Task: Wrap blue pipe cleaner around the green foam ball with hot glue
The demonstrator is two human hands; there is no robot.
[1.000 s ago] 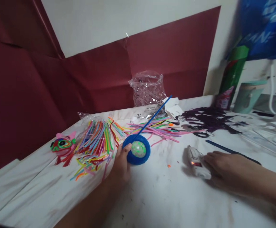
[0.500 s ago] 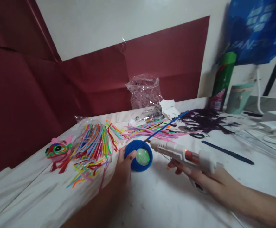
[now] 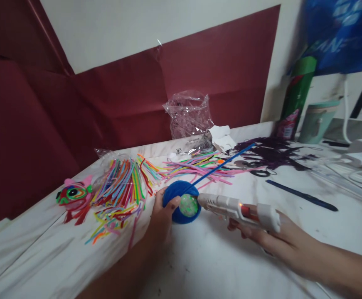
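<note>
My left hand (image 3: 162,216) grips a round blue coil of pipe cleaner (image 3: 176,192) wound about a speckled green ball (image 3: 189,205), thumb on its front rim. A long blue pipe cleaner tail (image 3: 224,164) runs from the coil up to the right. My right hand (image 3: 266,238) is closed on a white glue gun (image 3: 238,209) with a red light on its body. The gun's nozzle touches the ball's right side.
Loose coloured pipe cleaners (image 3: 123,187) lie left of and behind the coil, beside a small red-and-pink craft creature (image 3: 74,195). Behind stand a crumpled clear plastic bag (image 3: 189,114), a purple tangle (image 3: 269,151), a green can (image 3: 294,97), a teal cup (image 3: 317,121). A blue pipe cleaner (image 3: 302,195) lies at right.
My right hand picked the glue gun up from the table and brought its nozzle to the ball in the blue coil. The blue tail tilted lower to the right.
</note>
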